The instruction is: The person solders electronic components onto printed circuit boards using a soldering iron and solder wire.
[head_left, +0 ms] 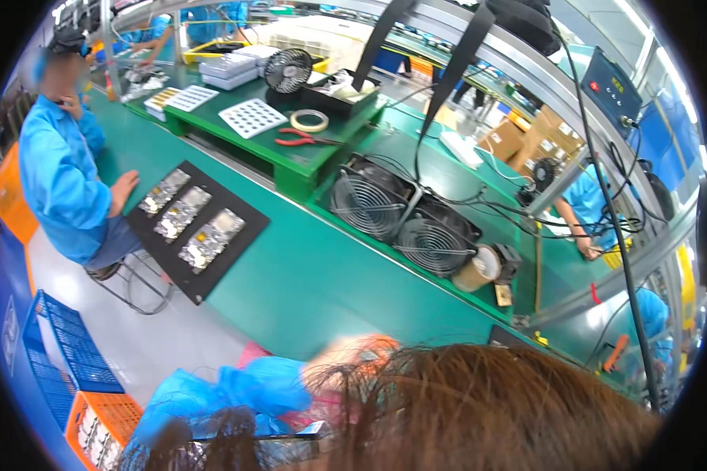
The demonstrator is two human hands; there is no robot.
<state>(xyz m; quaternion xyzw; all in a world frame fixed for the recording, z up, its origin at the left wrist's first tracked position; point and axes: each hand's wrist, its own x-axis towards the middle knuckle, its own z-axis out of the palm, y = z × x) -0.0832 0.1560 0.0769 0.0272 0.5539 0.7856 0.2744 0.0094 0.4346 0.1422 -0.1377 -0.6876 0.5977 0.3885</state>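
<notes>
My left hand reaches in from the lower left in a blue sleeve, over the near edge of the green bench. It is blurred, and dark hair covers part of it. Something orange shows at its fingers, but whether they grip anything is unclear. Pink sheet material lies under the wrist. My right hand does not show; hair fills the lower right. Farther left, three circuit boards lie in a row on a black mat that overhangs the bench edge.
Two black fans stand on the green bench beside a tape roll. Red pliers and a tape ring rest on a raised green shelf. A co-worker sits at left, near blue and orange crates.
</notes>
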